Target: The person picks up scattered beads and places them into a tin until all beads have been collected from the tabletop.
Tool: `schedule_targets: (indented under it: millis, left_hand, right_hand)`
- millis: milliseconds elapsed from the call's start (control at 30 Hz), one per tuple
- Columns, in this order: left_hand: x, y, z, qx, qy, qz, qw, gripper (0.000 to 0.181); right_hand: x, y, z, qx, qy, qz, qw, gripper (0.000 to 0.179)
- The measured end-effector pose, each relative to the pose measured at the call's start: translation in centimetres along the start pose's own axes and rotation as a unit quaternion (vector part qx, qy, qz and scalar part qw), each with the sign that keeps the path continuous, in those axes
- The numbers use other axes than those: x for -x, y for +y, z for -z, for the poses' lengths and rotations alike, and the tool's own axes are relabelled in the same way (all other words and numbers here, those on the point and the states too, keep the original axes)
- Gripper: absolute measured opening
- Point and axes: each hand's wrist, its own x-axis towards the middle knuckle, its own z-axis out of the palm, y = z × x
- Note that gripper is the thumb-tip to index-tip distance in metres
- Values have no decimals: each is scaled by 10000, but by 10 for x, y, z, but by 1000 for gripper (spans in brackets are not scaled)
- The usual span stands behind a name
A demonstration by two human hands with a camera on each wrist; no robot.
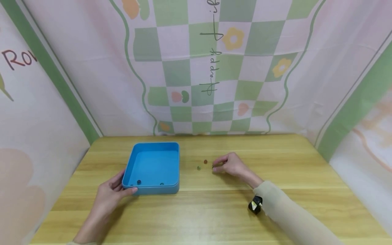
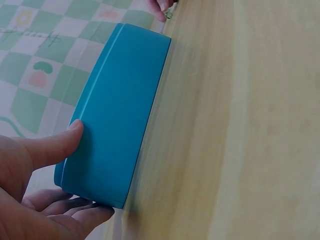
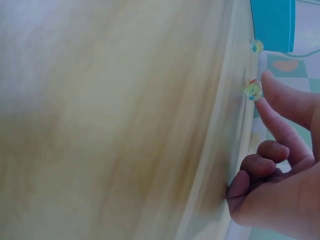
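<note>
A blue open-topped box (image 1: pixel 157 190) sits on the left part of the table. At its near left corner my left hand (image 1: pixel 108 195) grips it, thumb (image 2: pixel 75 132) on the near wall and fingers around the left side. Inside lie a dark marble (image 1: pixel 139 182) and two others partly hidden by the near rim. Right of the box, my right hand (image 1: pixel 234 165) pinches a clear greenish marble (image 3: pixel 254 92) between thumb and forefinger, low at the table; its other fingers curl in. Between hand and box lie a reddish marble (image 1: pixel 205 161) and a green-yellow marble (image 1: pixel 198 168).
The wood-grain table (image 1: pixel 208 214) ends at a checked cloth backdrop (image 1: pixel 202 68) behind. Cloth panels also hang at the left and right sides. A small black device (image 1: pixel 255 205) is by the right sleeve (image 1: pixel 284 207).
</note>
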Motion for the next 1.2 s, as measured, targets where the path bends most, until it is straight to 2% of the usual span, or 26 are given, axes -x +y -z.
schedule_targets:
  millis: [1200]
  left_hand:
    - [0,-1,0,69,-7,35,10000,97]
  right_hand:
    - [4,-1,-4,239,160,20,9996,18]
